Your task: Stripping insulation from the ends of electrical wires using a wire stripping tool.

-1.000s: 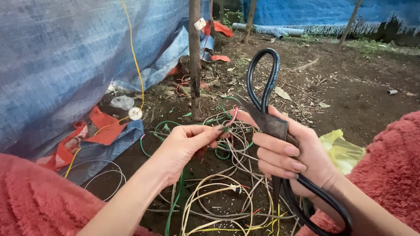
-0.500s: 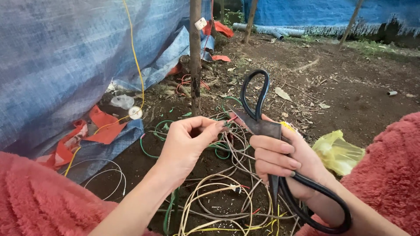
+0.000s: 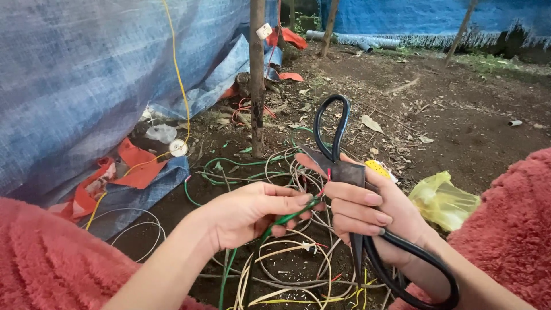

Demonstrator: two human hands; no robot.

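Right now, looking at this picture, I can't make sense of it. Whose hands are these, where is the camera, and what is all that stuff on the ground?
There is no machine here. The camera is worn on a person's head and looks down, so you see that person's own two bare hands and fuzzy red sleeves. The left hand pinches a green wire with a short red end near the fingertips. The right hand grips a big pair of black scissors, one handle loop pointing up and the other hanging below the wrist. Beneath the hands, on bare dirt, lies a tangle of loose wires in white, green and yellow. To the left hangs a blue tarp, with a thin wooden pole beside it. A crumpled yellow plastic bag lies at the right.
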